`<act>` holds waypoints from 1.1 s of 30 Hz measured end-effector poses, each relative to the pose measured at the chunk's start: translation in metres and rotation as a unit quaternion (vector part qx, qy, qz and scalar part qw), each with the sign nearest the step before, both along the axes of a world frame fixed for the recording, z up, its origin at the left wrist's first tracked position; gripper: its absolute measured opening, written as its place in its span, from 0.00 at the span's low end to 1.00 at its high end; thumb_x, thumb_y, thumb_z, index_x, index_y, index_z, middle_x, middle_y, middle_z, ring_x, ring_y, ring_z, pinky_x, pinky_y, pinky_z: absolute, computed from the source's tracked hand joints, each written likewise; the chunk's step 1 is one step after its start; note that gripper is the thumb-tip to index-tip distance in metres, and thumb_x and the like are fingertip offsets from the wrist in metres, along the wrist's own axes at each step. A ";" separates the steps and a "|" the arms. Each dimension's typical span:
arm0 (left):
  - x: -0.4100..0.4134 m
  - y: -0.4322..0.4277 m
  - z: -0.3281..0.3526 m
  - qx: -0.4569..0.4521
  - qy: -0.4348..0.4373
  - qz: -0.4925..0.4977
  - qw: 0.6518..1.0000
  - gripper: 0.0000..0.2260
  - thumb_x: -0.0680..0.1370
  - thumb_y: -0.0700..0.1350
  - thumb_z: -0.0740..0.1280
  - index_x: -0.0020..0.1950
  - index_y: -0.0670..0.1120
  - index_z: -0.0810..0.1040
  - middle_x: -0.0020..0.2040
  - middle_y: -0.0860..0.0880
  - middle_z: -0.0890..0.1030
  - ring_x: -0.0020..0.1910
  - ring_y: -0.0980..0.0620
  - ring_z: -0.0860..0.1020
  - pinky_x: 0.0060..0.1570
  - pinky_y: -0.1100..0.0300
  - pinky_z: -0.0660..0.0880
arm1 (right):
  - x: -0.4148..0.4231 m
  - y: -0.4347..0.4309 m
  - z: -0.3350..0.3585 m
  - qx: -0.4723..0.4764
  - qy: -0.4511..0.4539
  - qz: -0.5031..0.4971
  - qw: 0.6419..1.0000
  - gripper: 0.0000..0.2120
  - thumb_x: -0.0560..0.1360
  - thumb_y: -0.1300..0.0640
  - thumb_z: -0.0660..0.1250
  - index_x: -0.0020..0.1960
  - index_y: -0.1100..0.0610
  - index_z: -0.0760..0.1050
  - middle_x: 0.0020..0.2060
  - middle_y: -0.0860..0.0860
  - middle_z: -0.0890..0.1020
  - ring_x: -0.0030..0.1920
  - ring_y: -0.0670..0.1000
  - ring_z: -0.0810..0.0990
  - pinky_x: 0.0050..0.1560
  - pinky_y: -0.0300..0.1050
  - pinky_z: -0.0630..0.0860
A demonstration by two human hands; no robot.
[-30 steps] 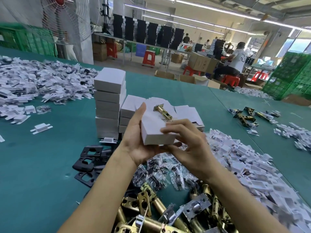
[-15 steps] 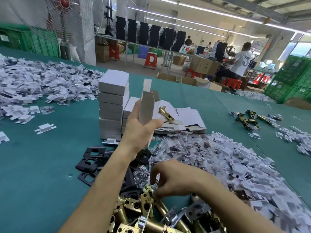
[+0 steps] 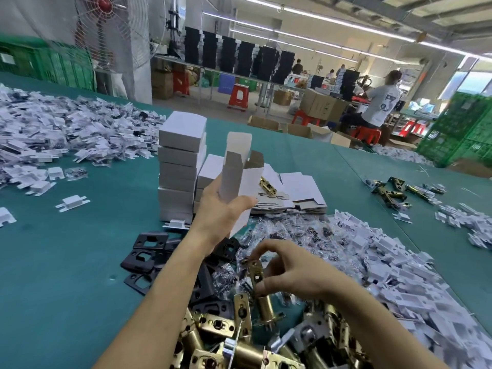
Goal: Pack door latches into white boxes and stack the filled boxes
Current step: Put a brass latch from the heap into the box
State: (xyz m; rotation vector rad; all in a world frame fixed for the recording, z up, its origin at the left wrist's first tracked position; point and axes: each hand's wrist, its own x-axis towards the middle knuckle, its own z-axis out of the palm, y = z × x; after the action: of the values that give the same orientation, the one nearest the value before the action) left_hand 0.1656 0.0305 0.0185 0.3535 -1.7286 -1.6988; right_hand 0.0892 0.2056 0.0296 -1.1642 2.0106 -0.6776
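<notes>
My left hand point(image 3: 222, 209) grips a white box point(image 3: 238, 177) upright above the table, its top flaps open. Lower down, my right hand point(image 3: 290, 270) pinches a brass door latch point(image 3: 259, 286) by its faceplate, lifted just above the pile of brass latches point(image 3: 239, 339) at the near edge. A tall stack of filled white boxes point(image 3: 181, 166) stands behind the left hand, with a shorter stack point(image 3: 209, 171) beside it. Flat unfolded boxes point(image 3: 295, 193) lie to the right of the stacks with one brass latch point(image 3: 267, 185) on top.
Black strike plates point(image 3: 149, 251) lie left of my forearm. Small bagged screw packs point(image 3: 292, 235) and white plastic parts point(image 3: 386, 262) heap to the right; another heap point(image 3: 53, 129) covers the far left. Loose latches point(image 3: 391, 190) sit far right. A person sits at a bench beyond the green table point(image 3: 66, 262).
My right hand left the box, dropped to the latch pile and lifted one brass latch. My left hand turned the box upright with its flaps open.
</notes>
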 end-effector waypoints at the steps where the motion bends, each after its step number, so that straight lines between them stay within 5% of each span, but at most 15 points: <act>1: 0.001 0.001 0.000 -0.007 -0.003 -0.009 1.000 0.12 0.67 0.51 0.74 0.46 0.66 0.80 0.45 0.60 0.84 0.44 0.60 0.82 0.48 0.48 0.80 | 0.000 0.003 0.000 -0.012 0.015 0.016 1.000 0.19 0.73 0.58 0.74 0.60 0.46 0.72 0.36 0.46 0.83 0.36 0.41 0.79 0.41 0.36 0.73; 4: 0.002 0.002 0.001 -0.013 -0.005 -0.013 1.000 0.12 0.68 0.52 0.74 0.46 0.69 0.80 0.46 0.61 0.84 0.45 0.62 0.82 0.48 0.52 0.79 | 0.002 0.012 0.005 -0.058 0.013 0.056 0.997 0.18 0.74 0.58 0.74 0.59 0.45 0.74 0.42 0.48 0.84 0.45 0.45 0.84 0.49 0.40 0.79; 7: 0.003 0.001 0.001 0.004 0.004 -0.013 1.000 0.11 0.68 0.53 0.75 0.49 0.64 0.81 0.47 0.59 0.85 0.47 0.57 0.83 0.50 0.45 0.81 | 0.004 0.021 0.012 -0.087 0.051 0.080 0.992 0.17 0.74 0.58 0.73 0.57 0.40 0.76 0.47 0.51 0.84 0.49 0.48 0.84 0.55 0.42 0.79; 10: 0.004 0.002 0.000 0.022 0.004 -0.033 0.999 0.12 0.68 0.56 0.76 0.50 0.63 0.81 0.48 0.56 0.85 0.48 0.51 0.84 0.45 0.44 0.83 | 0.009 0.029 0.008 -0.091 0.138 0.103 0.981 0.19 0.75 0.57 0.72 0.57 0.36 0.74 0.49 0.39 0.83 0.49 0.39 0.82 0.53 0.36 0.78; 14: 0.005 0.000 -0.001 0.006 0.011 -0.041 0.999 0.14 0.69 0.50 0.76 0.52 0.61 0.80 0.46 0.58 0.84 0.46 0.56 0.83 0.40 0.57 0.83 | 0.012 0.033 0.000 -0.074 0.208 0.084 0.972 0.20 0.76 0.54 0.70 0.59 0.34 0.69 0.47 0.30 0.78 0.52 0.32 0.78 0.53 0.33 0.76; 17: 0.004 0.000 -0.002 -0.006 0.010 -0.044 0.999 0.14 0.66 0.47 0.75 0.49 0.60 0.80 0.44 0.59 0.84 0.44 0.61 0.82 0.41 0.66 0.80 | 0.004 0.035 -0.007 -0.055 0.204 0.030 0.977 0.22 0.77 0.57 0.70 0.62 0.35 0.66 0.50 0.38 0.81 0.51 0.35 0.80 0.53 0.37 0.78; 20: 0.004 -0.001 -0.002 -0.008 0.006 -0.050 0.999 0.14 0.65 0.47 0.75 0.48 0.59 0.81 0.42 0.58 0.84 0.42 0.61 0.82 0.43 0.61 0.82 | -0.010 0.038 -0.005 -0.076 0.226 -0.046 0.970 0.24 0.77 0.59 0.68 0.66 0.41 0.64 0.48 0.44 0.82 0.48 0.40 0.82 0.52 0.43 0.81; 24: 0.003 0.003 -0.003 -0.011 0.014 -0.057 0.998 0.13 0.63 0.47 0.77 0.46 0.54 0.82 0.39 0.57 0.84 0.39 0.61 0.82 0.38 0.65 0.79 | -0.024 0.038 0.008 -0.249 0.212 -0.122 0.937 0.22 0.74 0.66 0.71 0.59 0.45 0.68 0.42 0.48 0.84 0.45 0.42 0.85 0.52 0.44 0.82; 29: 0.005 0.003 -0.005 -0.025 -0.056 -0.126 0.990 0.18 0.63 0.48 0.77 0.52 0.48 0.81 0.45 0.48 0.83 0.42 0.54 0.82 0.42 0.59 0.82 | -0.023 0.029 0.051 -0.503 0.160 -0.119 0.841 0.18 0.70 0.64 0.72 0.57 0.51 0.73 0.48 0.50 0.85 0.49 0.49 0.86 0.52 0.42 0.82; 33: 0.007 0.007 -0.003 -0.032 -0.093 -0.223 0.970 0.20 0.66 0.48 0.75 0.56 0.47 0.80 0.46 0.49 0.83 0.44 0.54 0.82 0.42 0.62 0.79 | -0.020 0.011 0.086 -0.522 0.223 -0.105 0.817 0.21 0.70 0.69 0.74 0.58 0.54 0.74 0.48 0.48 0.83 0.48 0.47 0.86 0.50 0.46 0.83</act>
State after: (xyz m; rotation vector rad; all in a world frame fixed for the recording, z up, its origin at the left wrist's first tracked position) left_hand 0.1729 0.0378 0.0156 0.0976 -2.1162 -1.9651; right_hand 0.0693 0.2162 0.1157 -1.8383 2.1685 -1.9330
